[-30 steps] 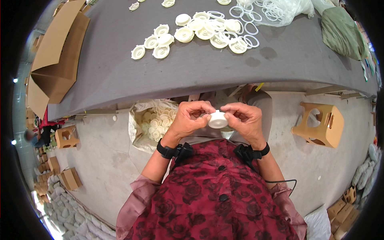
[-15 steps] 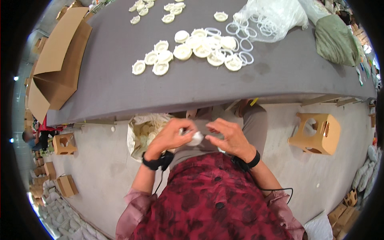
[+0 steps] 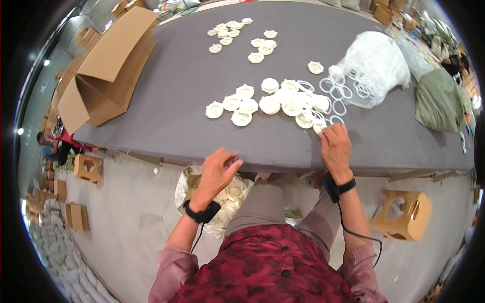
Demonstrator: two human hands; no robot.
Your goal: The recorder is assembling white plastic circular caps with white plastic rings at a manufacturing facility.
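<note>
My right hand (image 3: 336, 147) reaches over the table's near part, its fingers closed at the edge of a white plastic cap (image 3: 319, 126) on the right of the main pile. Translucent rings (image 3: 337, 120) lie beside those fingertips. Round, notched white caps (image 3: 270, 105) make up the pile, with some rings among them. My left hand (image 3: 218, 171) hovers by the table's front edge, above a white sack (image 3: 181, 193) of similar caps. Its fingers are loosely bent and apart, slightly blurred, and I see nothing between them.
A clear plastic bag (image 3: 379, 63) spills rings at the right, next to a green cloth bundle (image 3: 439, 103). An open cardboard box (image 3: 108, 65) stands at the left. Smaller cap groups (image 3: 262, 49) lie farther back. Yellow stools (image 3: 404, 214) stand on the floor.
My hands have come apart from in front of my body, where the left held a white piece. The right has moved forward to the pile; the left no longer shows that piece. The view has shifted.
</note>
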